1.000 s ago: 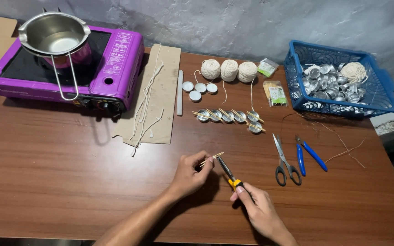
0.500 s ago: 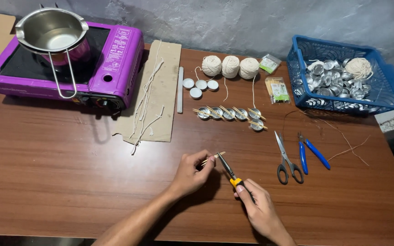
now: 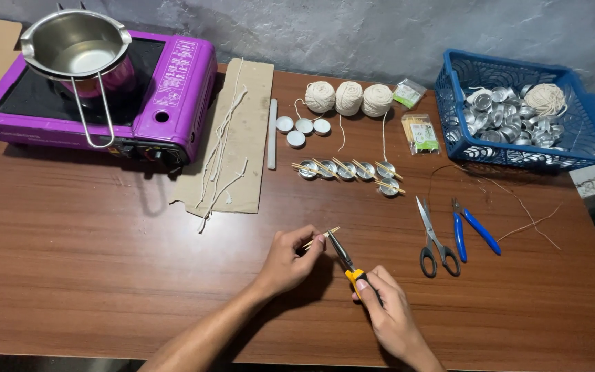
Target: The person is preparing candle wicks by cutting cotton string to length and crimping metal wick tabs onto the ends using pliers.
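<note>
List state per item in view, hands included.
left hand: pinching small wooden sticks
right hand: gripping yellow-handled pliers, tip at the sticks
scissors: closed, flat on table
blue-handled pliers: handles spread, untouched
metal pot: empty, on purple stove
blue basket: holds metal cups
row of cups: sticks laid across

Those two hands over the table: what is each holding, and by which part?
The left hand pinches a thin wooden stick near its lower end. The right hand grips a small cutting tool by its yellow-and-black handle, its tip at the stick.
</note>
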